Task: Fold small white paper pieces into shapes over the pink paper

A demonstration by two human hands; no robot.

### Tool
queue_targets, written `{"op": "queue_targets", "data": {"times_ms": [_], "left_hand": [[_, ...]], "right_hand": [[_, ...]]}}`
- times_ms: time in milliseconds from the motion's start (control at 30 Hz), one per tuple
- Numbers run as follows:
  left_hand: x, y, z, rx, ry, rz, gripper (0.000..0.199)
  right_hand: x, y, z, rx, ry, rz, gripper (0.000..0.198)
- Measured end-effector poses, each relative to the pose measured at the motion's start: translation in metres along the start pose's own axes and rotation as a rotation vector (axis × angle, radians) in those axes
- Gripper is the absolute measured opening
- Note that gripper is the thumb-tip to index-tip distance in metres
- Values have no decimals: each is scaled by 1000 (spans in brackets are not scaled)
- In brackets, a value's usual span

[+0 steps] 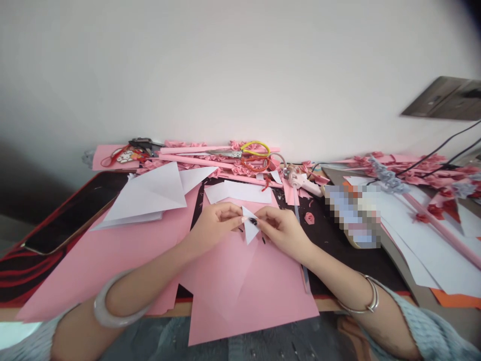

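Note:
Between my two hands is a small folded piece of white paper [249, 231], pointed at its lower end. My left hand [221, 219] pinches its left side with thumb and fingers. From the right, my right hand [281, 226] grips the other side, its dark-nailed thumb lying on the paper. Both hands are over a large pink sheet [240, 296] that overhangs the table's front edge. Just beyond them lies a strip of white paper [244, 192]. Part of the folded paper is hidden by my fingers.
White sheets [154, 193] lie on pink paper at the left, near a dark phone [75, 215]. Scissors [253, 150] rest on pink paper rods at the back. A glue gun [300, 181] and a small pink paper rose [309, 218] are to the right. More white sheets [424, 245] lie far right.

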State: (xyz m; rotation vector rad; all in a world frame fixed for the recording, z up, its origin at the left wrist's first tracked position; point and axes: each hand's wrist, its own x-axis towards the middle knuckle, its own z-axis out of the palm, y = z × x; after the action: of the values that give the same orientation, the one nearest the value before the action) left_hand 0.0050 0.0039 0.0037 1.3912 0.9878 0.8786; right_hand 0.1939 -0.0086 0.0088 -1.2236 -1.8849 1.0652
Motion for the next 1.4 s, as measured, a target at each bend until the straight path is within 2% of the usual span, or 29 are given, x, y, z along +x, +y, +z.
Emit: {"op": "queue_targets", "data": {"times_ms": [233, 400, 533, 700, 800, 1100, 1400], "left_hand": [[-2, 1, 0, -101, 15, 85, 19], [-2, 1, 0, -85, -1, 77, 24], [-1, 2, 1, -54, -42, 28, 26], [2, 1, 0, -50, -72, 32, 21], [2, 1, -2, -23, -72, 10, 19], [0, 0, -3, -28, -81, 13, 21], [-1, -1, -5, -42, -153, 59, 23]], "right_hand": [[4, 2, -2, 363, -147, 161, 28], [7, 7, -1, 513, -87, 140, 27], [6, 5, 0, 432, -11, 117, 20], [2, 5, -2, 189, 12, 34, 8], [2, 6, -3, 114, 11, 5, 9], [4, 6, -2, 309, -6, 5, 10], [3, 3, -3, 308, -3, 23, 19]]}}
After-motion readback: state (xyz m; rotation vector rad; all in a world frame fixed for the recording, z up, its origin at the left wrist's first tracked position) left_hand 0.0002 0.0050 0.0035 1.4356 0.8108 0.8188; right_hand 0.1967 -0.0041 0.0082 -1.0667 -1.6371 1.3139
